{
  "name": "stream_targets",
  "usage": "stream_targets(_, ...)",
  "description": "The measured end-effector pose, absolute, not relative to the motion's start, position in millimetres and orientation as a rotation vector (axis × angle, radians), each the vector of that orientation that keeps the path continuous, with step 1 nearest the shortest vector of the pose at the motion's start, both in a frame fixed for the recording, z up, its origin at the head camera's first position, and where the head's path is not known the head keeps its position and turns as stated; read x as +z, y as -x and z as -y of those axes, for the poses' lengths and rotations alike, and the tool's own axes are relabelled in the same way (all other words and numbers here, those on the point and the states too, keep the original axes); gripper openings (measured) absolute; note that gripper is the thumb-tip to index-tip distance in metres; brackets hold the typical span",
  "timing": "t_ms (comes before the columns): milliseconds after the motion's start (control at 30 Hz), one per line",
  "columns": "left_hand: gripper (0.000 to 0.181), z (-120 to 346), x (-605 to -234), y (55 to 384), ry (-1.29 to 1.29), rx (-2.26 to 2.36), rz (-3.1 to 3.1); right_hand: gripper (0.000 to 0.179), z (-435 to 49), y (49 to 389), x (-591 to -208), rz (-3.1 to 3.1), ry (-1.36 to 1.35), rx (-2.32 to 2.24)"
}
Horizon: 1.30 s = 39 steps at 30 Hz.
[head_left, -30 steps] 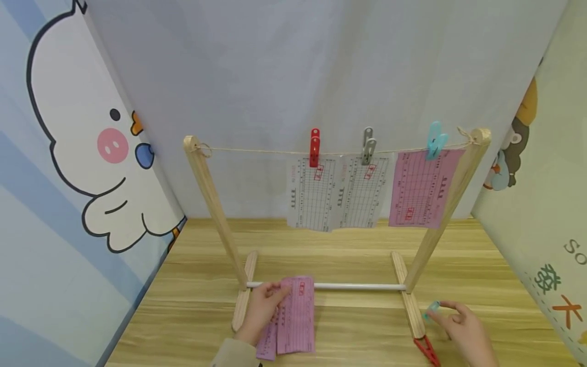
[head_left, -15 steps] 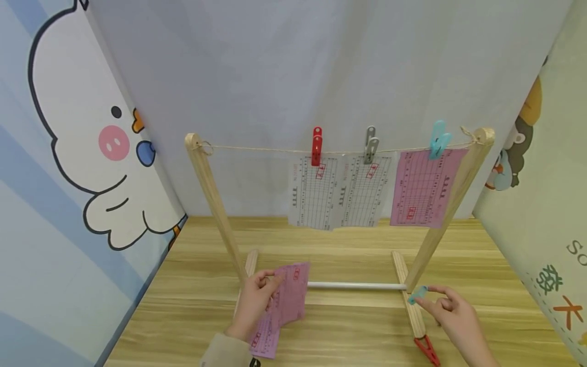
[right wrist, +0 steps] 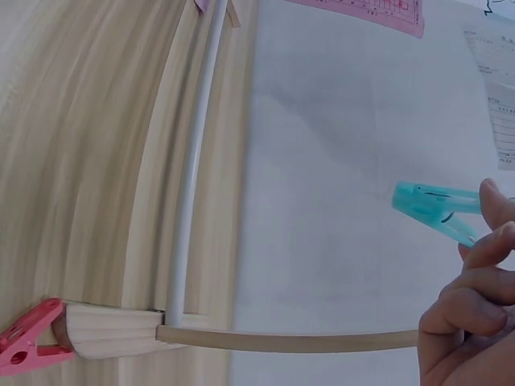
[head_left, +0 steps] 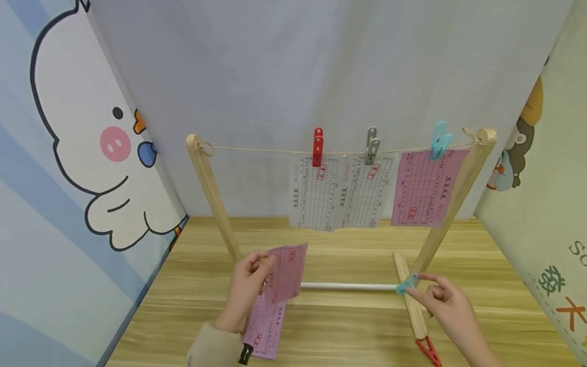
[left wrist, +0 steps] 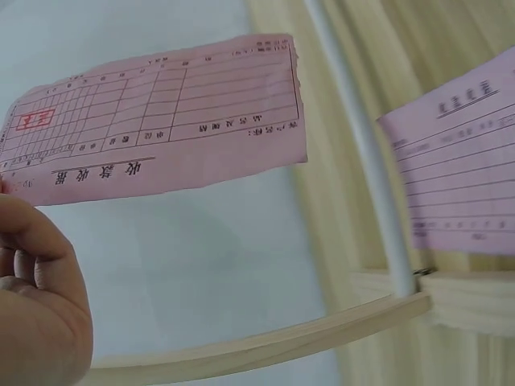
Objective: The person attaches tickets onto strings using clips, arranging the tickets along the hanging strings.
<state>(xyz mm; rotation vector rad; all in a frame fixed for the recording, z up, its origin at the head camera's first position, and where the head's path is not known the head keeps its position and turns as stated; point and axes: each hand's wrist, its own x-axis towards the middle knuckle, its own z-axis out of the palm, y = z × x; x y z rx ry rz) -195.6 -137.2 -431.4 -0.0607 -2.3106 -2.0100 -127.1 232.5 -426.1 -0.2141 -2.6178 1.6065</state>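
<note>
My left hand pinches a pink receipt slip by its left edge, lifted off the table. In the left wrist view the printed slip spreads out beyond the left hand. A second pink receipt lies on the table below it. My right hand pinches a light-blue clothespin by its handles, near the rack's right foot. In the right wrist view the clothespin points left, away from the fingers.
A wooden rack has a string between its posts. On it hang two white receipts under red and grey clothespins, and a pink receipt under a blue one. A red clothespin grips the right foot.
My left hand has raised the upper pink receipt off the table, leaving the other one behind. My right hand has moved left and upward with the light-blue clothespin.
</note>
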Motion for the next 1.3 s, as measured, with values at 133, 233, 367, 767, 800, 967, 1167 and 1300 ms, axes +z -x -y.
stream_targets(133,0.025,140.4,-417.9,197.8,0.122,-1.95,2.324,0.049,-226.2,128.9,-416.1,2.6,0.158,1.618)
stream_targets(233,0.024,143.8,-409.0,199.3,0.151,-1.927,2.33,0.048,-221.2,130.3,-408.2,2.589,0.109,1.631)
stream_targets(367,0.023,148.4,-398.2,201.3,0.213,-1.886,2.336,0.046,-216.0,130.7,-398.1,2.562,0.033,1.669)
stream_targets(767,0.019,154.4,-366.0,206.5,0.358,-1.813,2.335,0.039,-197.5,131.8,-364.9,2.466,-0.209,1.772)
stream_targets(800,0.019,154.1,-363.2,207.1,0.367,-1.811,2.338,0.039,-195.7,132.3,-362.5,2.46,-0.221,1.78)
stream_targets(967,0.019,152.8,-350.2,211.5,0.405,-1.79,2.337,0.038,-186.8,136.0,-350.3,2.438,-0.276,1.793)
stream_targets(1167,0.018,152.1,-334.2,216.1,0.444,-1.792,2.282,0.03,-175.5,143.5,-334.5,2.337,-0.476,1.694)
stream_targets(1300,0.02,152.4,-323.2,220.3,0.423,-1.809,2.22,0.028,-165.7,147.4,-323.0,2.293,-0.537,1.649)
